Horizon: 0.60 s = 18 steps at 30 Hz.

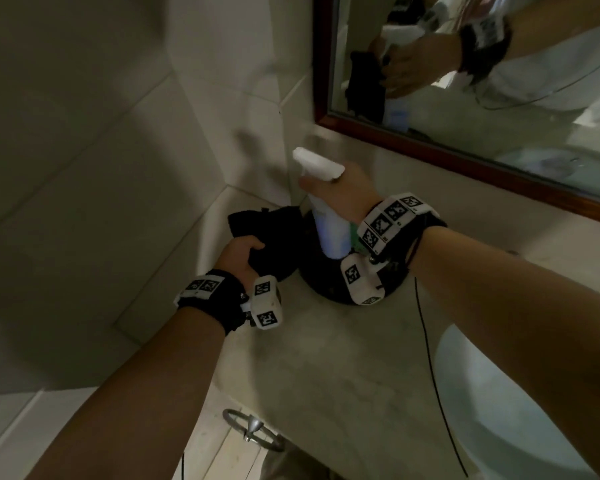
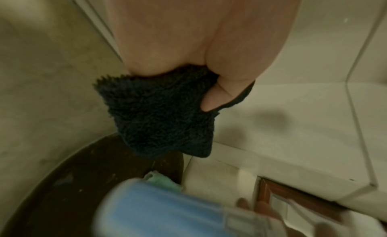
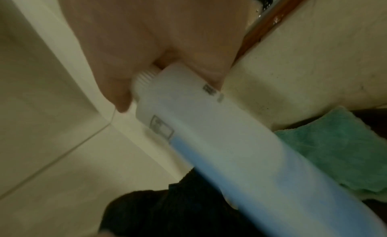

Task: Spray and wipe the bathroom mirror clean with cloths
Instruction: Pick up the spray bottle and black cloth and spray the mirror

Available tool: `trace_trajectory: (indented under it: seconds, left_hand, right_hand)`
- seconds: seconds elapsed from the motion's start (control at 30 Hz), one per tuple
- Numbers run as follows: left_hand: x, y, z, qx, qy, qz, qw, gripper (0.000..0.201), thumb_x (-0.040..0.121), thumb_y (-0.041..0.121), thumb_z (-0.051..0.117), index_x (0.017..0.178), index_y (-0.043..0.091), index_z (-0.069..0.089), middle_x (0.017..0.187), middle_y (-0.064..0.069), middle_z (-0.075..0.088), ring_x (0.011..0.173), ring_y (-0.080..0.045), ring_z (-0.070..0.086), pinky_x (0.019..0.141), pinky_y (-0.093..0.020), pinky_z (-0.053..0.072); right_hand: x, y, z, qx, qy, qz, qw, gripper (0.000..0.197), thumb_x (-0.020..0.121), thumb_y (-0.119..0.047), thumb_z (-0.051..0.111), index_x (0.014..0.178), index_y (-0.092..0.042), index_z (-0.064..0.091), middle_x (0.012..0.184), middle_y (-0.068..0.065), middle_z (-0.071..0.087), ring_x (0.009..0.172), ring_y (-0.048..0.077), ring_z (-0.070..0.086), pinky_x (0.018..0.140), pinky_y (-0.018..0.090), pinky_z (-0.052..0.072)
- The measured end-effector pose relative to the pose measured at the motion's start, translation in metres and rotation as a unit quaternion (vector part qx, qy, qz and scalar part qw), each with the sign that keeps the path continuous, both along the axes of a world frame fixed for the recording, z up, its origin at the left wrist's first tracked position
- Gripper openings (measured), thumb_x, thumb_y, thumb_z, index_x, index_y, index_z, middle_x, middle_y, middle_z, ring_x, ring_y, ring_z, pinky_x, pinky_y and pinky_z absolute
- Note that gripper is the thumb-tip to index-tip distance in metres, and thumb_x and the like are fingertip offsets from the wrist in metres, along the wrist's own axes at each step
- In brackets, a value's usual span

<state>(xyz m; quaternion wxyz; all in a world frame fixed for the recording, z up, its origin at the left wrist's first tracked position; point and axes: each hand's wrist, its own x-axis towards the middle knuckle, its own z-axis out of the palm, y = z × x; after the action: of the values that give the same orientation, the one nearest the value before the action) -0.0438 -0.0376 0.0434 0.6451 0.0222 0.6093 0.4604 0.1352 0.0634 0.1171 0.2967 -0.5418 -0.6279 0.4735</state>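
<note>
My right hand point(image 1: 340, 192) grips the neck of a white spray bottle point(image 1: 328, 223) with blue liquid, held above a dark round tray point(image 1: 326, 289) in the counter corner. The bottle point(image 3: 220, 141) is blurred in the right wrist view. My left hand point(image 1: 243, 254) holds a dark fluffy cloth point(image 1: 267, 233) at the tray's left edge; the thumb pinches that cloth point(image 2: 163, 113) in the left wrist view. A green cloth point(image 3: 335, 149) lies on the tray beside the bottle. The wood-framed mirror point(image 1: 482, 81) hangs above and right, reflecting both hands.
The grey counter point(image 1: 343, 375) runs from the tiled corner wall point(image 1: 118, 133) to a pale basin point(image 1: 499, 410) at lower right. A thin black cable point(image 1: 430, 358) hangs across the counter. A metal towel ring point(image 1: 250, 427) sits below the counter's front edge.
</note>
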Motion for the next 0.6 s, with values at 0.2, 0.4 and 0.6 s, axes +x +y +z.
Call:
trace_trajectory:
  seconds: [0.2,0.4,0.6]
  left_hand:
    - [0.019,-0.006,0.002,0.019,-0.074,-0.001,0.997,0.035,0.097,0.023,0.052,0.122,0.001,0.064,0.112,-0.018,0.072,0.106,-0.033,0.067,0.096,-0.044,0.051]
    - [0.031,-0.008,0.005,0.048,-0.107,-0.004,0.993,0.032,0.098,0.021,0.044,0.105,0.0,0.067,0.1,-0.013,0.068,0.087,-0.027,0.065,0.081,-0.038,0.056]
    - [0.046,-0.013,0.009,0.058,-0.112,-0.035,0.991,0.037,0.081,0.008,0.047,0.116,0.004,0.057,0.103,-0.013,0.062,0.091,-0.03,0.062,0.085,-0.04,0.055]
  right_hand:
    - [0.011,-0.008,-0.019,0.032,-0.122,0.09,0.988,0.033,0.085,-0.01,0.069,0.118,-0.011,0.069,0.11,0.005,0.069,0.101,0.019,0.065,0.082,0.028,0.05]
    - [0.011,-0.016,-0.034,-0.057,-0.136,0.187,0.971,0.026,0.083,-0.015,0.073,0.106,-0.003,0.07,0.1,0.012,0.071,0.085,0.019,0.065,0.075,0.026,0.049]
    - [0.002,-0.027,-0.044,-0.075,-0.14,0.233,0.959,0.006,0.083,-0.016,0.07,0.085,-0.017,0.065,0.086,0.0,0.065,0.076,0.011,0.059,0.075,0.032,0.049]
